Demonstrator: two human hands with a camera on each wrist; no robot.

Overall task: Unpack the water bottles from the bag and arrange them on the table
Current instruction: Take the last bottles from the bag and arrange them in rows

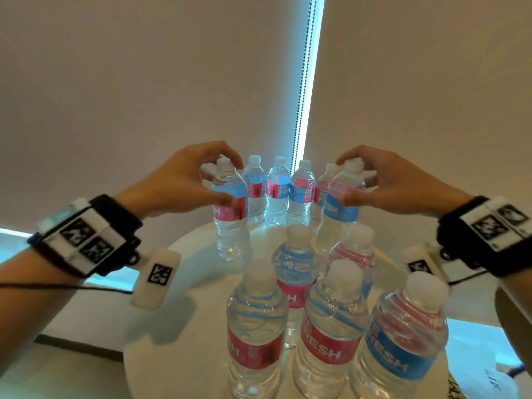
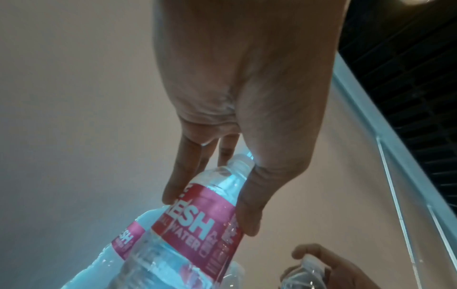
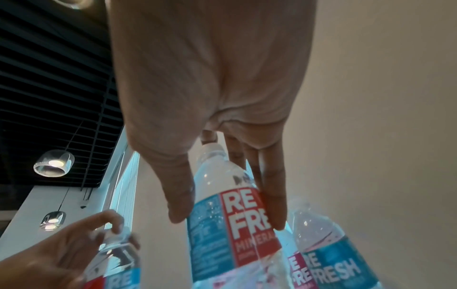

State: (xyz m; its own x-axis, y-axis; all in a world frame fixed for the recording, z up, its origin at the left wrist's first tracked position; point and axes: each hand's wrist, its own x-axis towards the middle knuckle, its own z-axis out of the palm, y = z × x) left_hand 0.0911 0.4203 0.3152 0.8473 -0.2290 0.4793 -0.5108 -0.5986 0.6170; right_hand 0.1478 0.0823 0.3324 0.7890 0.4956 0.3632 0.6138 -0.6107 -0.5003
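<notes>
Each hand's grip clamps a bottle (image 1: 230, 208) over the round white table (image 1: 184, 335) by window blinds (image 1: 144, 82).

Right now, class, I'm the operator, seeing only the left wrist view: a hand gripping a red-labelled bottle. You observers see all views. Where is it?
Observer: In the head view, the left hand holds the red-labelled bottle at the far row's left end.
Operator: The other hand?
Observer: The right hand grips a second bottle near its cap, at that row's right end.
Operator: Nearer me?
Observer: The nearest row holds three bottles.
</notes>
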